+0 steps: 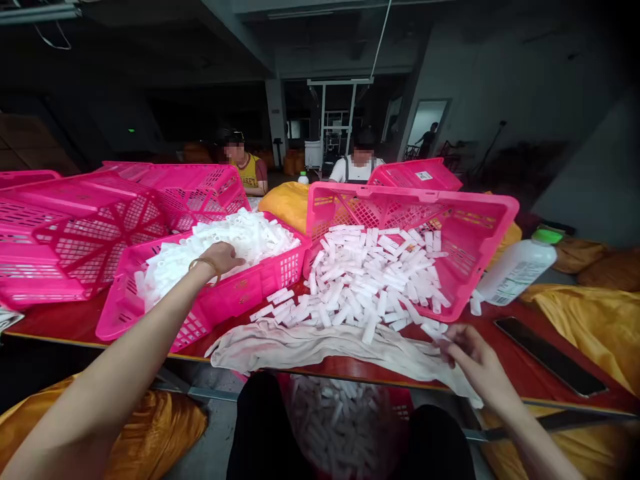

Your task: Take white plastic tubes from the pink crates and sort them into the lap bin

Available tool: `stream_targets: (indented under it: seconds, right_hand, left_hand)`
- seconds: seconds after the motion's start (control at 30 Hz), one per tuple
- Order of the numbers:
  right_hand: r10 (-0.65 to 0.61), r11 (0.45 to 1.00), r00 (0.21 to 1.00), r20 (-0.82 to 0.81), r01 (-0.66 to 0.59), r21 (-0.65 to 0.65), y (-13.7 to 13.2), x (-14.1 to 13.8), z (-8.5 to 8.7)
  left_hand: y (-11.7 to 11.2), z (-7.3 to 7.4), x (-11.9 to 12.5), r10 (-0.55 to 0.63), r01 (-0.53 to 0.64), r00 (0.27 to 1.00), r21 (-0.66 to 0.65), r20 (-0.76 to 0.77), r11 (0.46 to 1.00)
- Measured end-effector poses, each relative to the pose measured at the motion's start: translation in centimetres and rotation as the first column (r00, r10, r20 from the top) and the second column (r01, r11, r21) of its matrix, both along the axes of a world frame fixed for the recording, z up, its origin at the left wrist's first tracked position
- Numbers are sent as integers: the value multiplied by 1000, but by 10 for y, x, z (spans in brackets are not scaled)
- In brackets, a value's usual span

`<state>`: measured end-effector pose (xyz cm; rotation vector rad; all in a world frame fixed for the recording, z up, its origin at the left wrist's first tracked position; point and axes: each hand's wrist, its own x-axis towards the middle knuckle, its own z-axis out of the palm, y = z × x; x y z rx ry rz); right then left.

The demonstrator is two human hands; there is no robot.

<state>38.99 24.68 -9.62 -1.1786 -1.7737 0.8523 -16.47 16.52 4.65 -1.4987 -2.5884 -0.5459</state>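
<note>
My left hand (pixel 220 259) reaches over a pink plastic basket (pixel 240 293) heaped with small white plastic tubes (pixel 240 233). Its fingers are bent and close together against the heap; whatever they may hold is hidden. Lower right, my right hand (pixel 473 353) pinches a short white tube (pixel 434 331) at the near edge of a loose pile (pixel 360 280). That pile spills out of a second pink basket (pixel 465 247), tipped on its side with its mouth toward me. A crumpled whitish cloth (pixel 300 347) lies along the table edge below the pile.
On the red table (pixel 510 373) are a dark phone (pixel 550 357) and a white bottle (pixel 520 270) with a green cap. More pink baskets (pixel 100 233) lie at left. Yellow sacks (pixel 285 203) surround the table. Two people sit opposite. More white tubes (pixel 345 420) fill a container below.
</note>
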Motion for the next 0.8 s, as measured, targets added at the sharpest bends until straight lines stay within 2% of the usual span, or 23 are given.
stream_targets:
  seconds: [0.07,0.1,0.17,0.23,0.27,0.37,0.43,0.5,0.57,0.63,0.73,0.8]
  right_hand:
    - [69,964,966,-247,-129,-234,-27,-10,-3]
    - [85,927,946,-313,-190,-322,-39,-16,-5]
    - [104,872,929,-354,-256,-417,-63,-31,-6]
    - [185,834,917,-353,-336,-437,-81,-49,-5]
    - [246,814,901,-357,-392,-429,-89,-59,-3]
    - [411,742,808,-421,-565,-360,-104,-87,2]
    - [478,740,772,-418,-611,-282,-110,-97,4]
    - [526,745,760,-382,-629,-224,-116,-99,3]
    - [558,744,755,-344,-639,-194,-124,-94,3]
    - [569,775,782,-253,-613,-152,-133,-88,1]
    - [490,869,868,79,-494,40,-143,-82,-5]
    - [394,884,884,250,-439,159,-148,-84,-9]
  left_hand:
    - [-8,0,3,3,-1,999,40,-42,999]
    - [-17,1,9,7,-2,997,72,-73,997]
    - [-42,0,32,-2,20,994,161,-106,987]
    - [-69,-8,73,-89,100,995,252,-54,963]
    - [-81,-16,97,-184,174,983,279,11,944]
    - [-113,-49,176,-435,369,889,338,145,866]
    - [-128,-72,218,-513,414,839,401,180,817]
    - [-135,-92,246,-586,454,784,453,206,767]
    - [-135,-104,260,-674,521,706,484,219,703]
    - [-132,-110,265,-725,569,650,487,228,663]
    - [-128,-113,270,-719,589,605,414,344,694]
    - [-127,-117,276,-674,561,592,373,442,738]
